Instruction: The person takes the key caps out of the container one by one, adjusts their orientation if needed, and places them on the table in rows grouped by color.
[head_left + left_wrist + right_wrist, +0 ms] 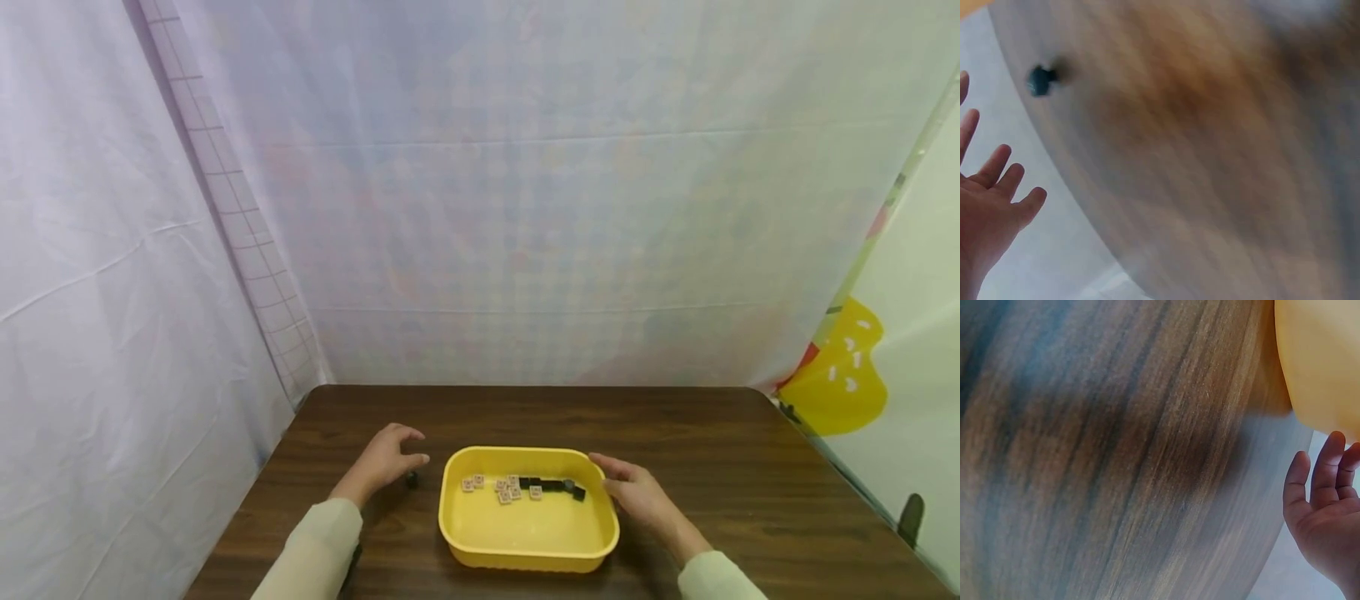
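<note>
Tray [528, 561] separates loosely extended, empty hands [381, 458] [637, 493], dark piece [411, 480] near the left, curtain [525, 233] behind.

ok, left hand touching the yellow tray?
Apart. The head view shows a strip of brown table between the left hand and the yellow tray.

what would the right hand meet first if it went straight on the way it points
The right hand would likely meet the tray first, at its right side; the fingers may already touch it, depth is unclear.
</note>
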`<state>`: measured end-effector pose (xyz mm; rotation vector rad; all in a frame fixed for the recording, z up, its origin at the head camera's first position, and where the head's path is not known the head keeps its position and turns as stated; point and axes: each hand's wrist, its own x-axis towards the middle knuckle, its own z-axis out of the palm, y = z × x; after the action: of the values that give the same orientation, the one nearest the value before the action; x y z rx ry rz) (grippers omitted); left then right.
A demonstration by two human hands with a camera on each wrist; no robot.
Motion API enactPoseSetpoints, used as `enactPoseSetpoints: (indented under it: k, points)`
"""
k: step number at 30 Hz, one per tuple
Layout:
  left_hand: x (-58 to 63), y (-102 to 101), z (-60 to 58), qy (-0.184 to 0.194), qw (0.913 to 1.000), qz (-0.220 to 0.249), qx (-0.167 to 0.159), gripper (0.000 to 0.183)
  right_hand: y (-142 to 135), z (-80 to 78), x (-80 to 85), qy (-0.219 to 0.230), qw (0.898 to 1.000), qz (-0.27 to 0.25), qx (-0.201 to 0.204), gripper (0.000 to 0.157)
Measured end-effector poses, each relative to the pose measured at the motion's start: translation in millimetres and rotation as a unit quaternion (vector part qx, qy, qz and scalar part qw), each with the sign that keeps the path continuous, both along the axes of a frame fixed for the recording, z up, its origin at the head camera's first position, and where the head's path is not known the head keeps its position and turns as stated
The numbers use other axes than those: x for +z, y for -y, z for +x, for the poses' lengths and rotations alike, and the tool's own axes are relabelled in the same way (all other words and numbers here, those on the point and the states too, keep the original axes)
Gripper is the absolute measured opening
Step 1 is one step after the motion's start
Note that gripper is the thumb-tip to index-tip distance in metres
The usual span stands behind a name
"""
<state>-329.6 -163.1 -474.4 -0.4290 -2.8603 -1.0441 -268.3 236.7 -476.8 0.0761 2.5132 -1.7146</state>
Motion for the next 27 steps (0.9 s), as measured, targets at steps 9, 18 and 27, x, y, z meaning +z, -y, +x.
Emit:
enactPoseSetpoints:
  k: [9,18,27]
  points:
    - [21.4,-49,4.6,0.005,0.9986,0.021,-0.049,0.036,1,4.2,-7.0,0.008,1.0,0.016,-0.006,0.045]
    - [34.9,-106,9.6,0.012,0.9954,-0.014,-0.094,0.03,1,5.2,-8.7,-0.009,1.0,0.006,0.011,0.047]
    - [35.6,-135,12.4,0.011,0.988,-0.104,-0.113,0.025,2,0.0,-6.5,-0.023,0.999,0.025,-0.005,0.045]
